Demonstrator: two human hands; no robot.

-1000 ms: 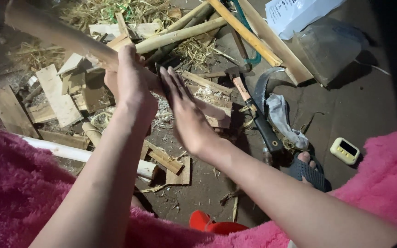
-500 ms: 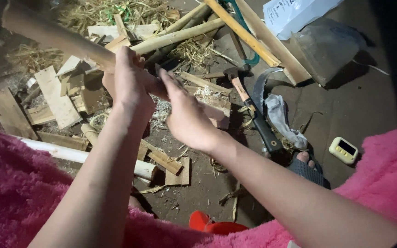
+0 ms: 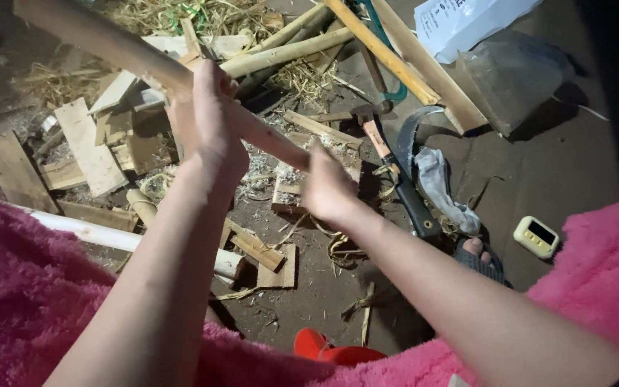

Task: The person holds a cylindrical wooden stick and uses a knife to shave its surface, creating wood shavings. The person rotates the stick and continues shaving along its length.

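Left hand: my left hand (image 3: 205, 122) wraps tight around a long wooden stick (image 3: 109, 46), partway along it.
Right hand: my right hand (image 3: 327, 188) closes on the stick's lower end.
Stick: slants from upper left down to centre, held above the ground.
Below: wood offcuts (image 3: 91, 140), straw and a white pipe (image 3: 102, 235).
Right: a curved sickle (image 3: 406, 172) and a small yellow device (image 3: 536, 236).

Pale tan wooden stick (image 3: 130, 61), fluffy bright pink garment (image 3: 16, 301) below it, cream-yellow small device (image 3: 536, 236) to its right, white bag (image 3: 467, 21), black-handled sickle (image 3: 410, 179) with grey blade, red object (image 3: 327, 349), dark brown earth floor (image 3: 553, 172), straw-yellow shavings (image 3: 259, 179).
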